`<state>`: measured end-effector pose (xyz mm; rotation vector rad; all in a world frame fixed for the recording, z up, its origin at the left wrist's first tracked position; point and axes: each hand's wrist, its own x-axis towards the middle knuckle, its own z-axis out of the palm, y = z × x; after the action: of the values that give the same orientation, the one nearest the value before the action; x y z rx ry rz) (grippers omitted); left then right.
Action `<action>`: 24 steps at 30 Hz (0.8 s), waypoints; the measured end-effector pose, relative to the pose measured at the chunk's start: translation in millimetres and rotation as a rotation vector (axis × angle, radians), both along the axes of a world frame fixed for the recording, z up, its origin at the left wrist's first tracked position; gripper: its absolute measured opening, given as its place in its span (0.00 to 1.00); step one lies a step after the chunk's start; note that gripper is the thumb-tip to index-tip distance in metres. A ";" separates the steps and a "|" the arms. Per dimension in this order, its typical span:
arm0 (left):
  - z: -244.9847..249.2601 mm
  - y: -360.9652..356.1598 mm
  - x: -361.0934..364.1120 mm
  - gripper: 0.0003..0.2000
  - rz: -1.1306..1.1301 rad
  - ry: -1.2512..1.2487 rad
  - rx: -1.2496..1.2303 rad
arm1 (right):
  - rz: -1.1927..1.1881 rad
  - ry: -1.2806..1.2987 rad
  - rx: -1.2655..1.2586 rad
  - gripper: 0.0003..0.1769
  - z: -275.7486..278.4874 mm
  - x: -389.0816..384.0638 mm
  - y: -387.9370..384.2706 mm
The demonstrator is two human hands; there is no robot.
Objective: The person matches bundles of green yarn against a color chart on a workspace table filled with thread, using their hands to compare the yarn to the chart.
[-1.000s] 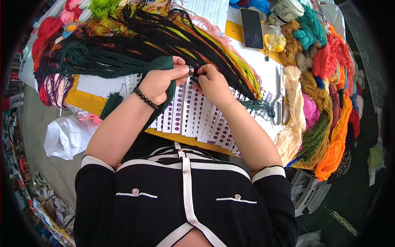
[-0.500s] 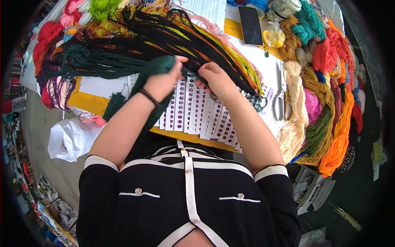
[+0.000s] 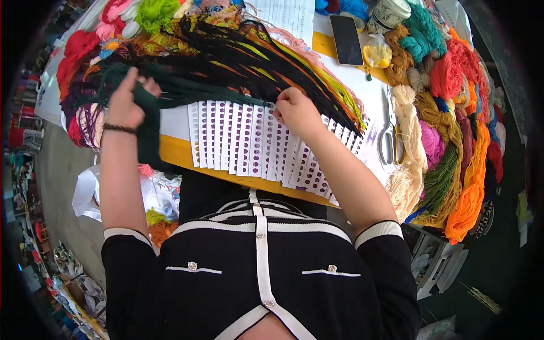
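Note:
A dark green skein of yarn (image 3: 192,93) stretches across the table between my hands. My left hand (image 3: 127,105), wearing a dark bracelet, grips it at the left, slightly smeared by motion; a thick length hangs down from this hand past the table edge. With fingers pinched together, my right hand (image 3: 297,113) holds the skein's right end. Just behind lies a long bundle of black, orange and yellow-green yarn (image 3: 255,62). Beneath the green yarn, white cards with rows of purple dots (image 3: 249,141) lie in an overlapping row.
To the right are scissors (image 3: 388,139), a cream skein (image 3: 405,141), an orange skein (image 3: 467,187) and other coloured yarns. A phone (image 3: 346,39) and a patterned cup (image 3: 388,16) stand at the back. A white plastic bag (image 3: 88,195) is below the table's left side.
My left hand has swung far to the left, drawing the green yarn out along the table and uncovering more cards. My right hand has stayed nearly in place.

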<state>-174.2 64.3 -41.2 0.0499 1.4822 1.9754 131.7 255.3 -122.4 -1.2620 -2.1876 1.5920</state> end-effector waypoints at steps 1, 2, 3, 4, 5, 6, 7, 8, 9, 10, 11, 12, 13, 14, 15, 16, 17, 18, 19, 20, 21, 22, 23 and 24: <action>5.1 2.0 37.5 0.14 0.008 0.050 -0.141 | 0.001 0.015 0.010 0.06 8.3 0.0 -6.1; -0.9 -1.7 55.6 0.15 -0.270 0.404 -0.140 | -0.001 0.193 0.054 0.05 19.8 3.6 -19.4; -8.7 -9.9 75.0 0.15 -0.547 0.744 -0.146 | 0.001 0.361 0.086 0.05 30.8 8.1 -35.0; 7.0 -16.3 103.9 0.16 -0.703 1.042 -0.153 | 0.041 0.418 0.026 0.05 53.5 10.6 -47.8; 23.8 -18.7 129.1 0.17 -0.858 1.345 -0.155 | 0.082 0.478 -0.030 0.04 71.1 11.0 -58.7; 18.2 -21.1 141.3 0.18 -0.917 1.147 -0.052 | 0.110 0.621 0.116 0.05 68.3 8.3 -69.0; 16.1 -20.5 154.0 0.20 -0.968 0.949 0.050 | 0.177 0.742 0.187 0.06 68.4 5.7 -74.5; 20.3 -17.7 174.1 0.23 -0.749 0.004 0.127 | 0.188 0.765 -0.101 0.06 73.8 3.9 -82.6; 16.5 -18.1 181.1 0.25 -0.724 -0.005 0.182 | 0.196 0.773 -0.390 0.07 79.6 3.6 -90.0; 19.6 -17.2 187.3 0.26 -0.715 -0.013 0.154 | 0.201 0.773 -0.387 0.07 82.1 4.2 -93.5; 22.7 -17.1 191.1 0.26 -0.708 -0.021 0.126 | 0.171 0.738 -0.549 0.07 84.0 5.1 -96.3; 21.2 -18.7 191.8 0.26 -0.708 -0.019 0.131 | 0.139 0.700 -0.708 0.06 85.4 5.9 -98.3; 17.9 -19.9 192.3 0.27 -0.737 0.024 0.107 | 0.140 0.701 -0.704 0.06 86.0 6.3 -99.8; 16.3 -20.9 192.4 0.28 -0.765 0.066 0.081 | 0.100 0.659 -0.738 0.06 86.1 6.4 -101.2; 16.5 -21.4 194.5 0.28 -0.766 0.067 0.084 | 0.061 0.616 -0.772 0.06 85.7 6.6 -102.5; 16.5 -21.9 198.4 0.27 -0.790 0.198 0.019 | 0.062 0.615 -0.770 0.06 82.8 7.3 -103.1; 16.5 -23.3 200.8 0.27 -0.810 0.328 -0.049 | 0.061 0.615 -0.774 0.06 78.3 8.3 -103.0; 14.1 -25.7 201.7 0.27 -0.817 0.342 -0.038 | 0.062 0.614 -0.779 0.05 76.2 9.7 -103.6; 13.7 -27.3 202.3 0.27 -0.814 0.342 -0.036 | 0.065 0.612 -0.778 0.05 77.1 11.1 -104.6; 13.4 -28.3 203.1 0.27 -0.822 0.317 -0.035 | 0.068 0.627 -0.752 0.05 78.5 12.8 -105.9; 12.9 -29.1 203.8 0.27 -0.829 0.291 -0.033 | 0.071 0.642 -0.726 0.05 79.2 14.7 -106.5; 16.1 -30.8 202.2 0.27 -0.825 0.291 -0.031 | 0.074 0.639 -0.725 0.05 79.5 16.5 -106.4; 22.3 -33.4 198.7 0.25 -0.824 0.274 -0.039 | 0.067 0.672 -0.716 0.05 79.9 18.1 -106.1; 25.8 -35.2 196.2 0.24 -0.823 0.258 -0.048 | 0.061 0.705 -0.706 0.05 80.3 18.8 -106.5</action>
<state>22.0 29.0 -15.4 0.7873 1.3503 1.2864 150.6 148.8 -42.0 -0.5587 -1.2791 2.4565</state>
